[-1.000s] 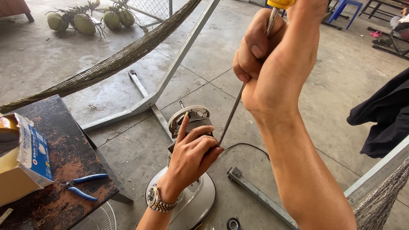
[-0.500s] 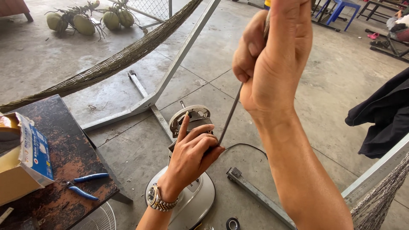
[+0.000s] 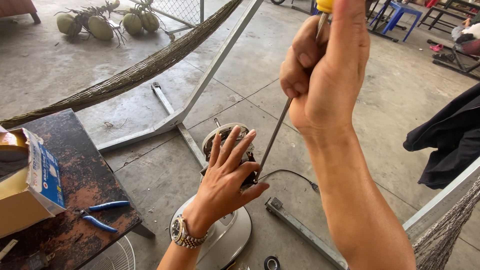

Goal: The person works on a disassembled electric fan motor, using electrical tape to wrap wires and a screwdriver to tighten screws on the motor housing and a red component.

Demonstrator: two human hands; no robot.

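Screwdriver (image 3: 274, 137) in right hand (image 3: 325, 75), tip by left hand (image 3: 225, 182)

Grey concrete floor (image 3: 60, 80), jointed into slabs, daylit; woven hammock (image 3: 130, 75) slung on a grey metal frame (image 3: 200, 90); green coconuts (image 3: 100, 25) at far left; dark worn table (image 3: 85, 175) near left; blue plastic stool (image 3: 395, 15) far right.

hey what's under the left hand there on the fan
The left hand lies flat on a round fan motor above the white fan base. The screwdriver tip reaches beside the thumb; the palm hides its contact point.
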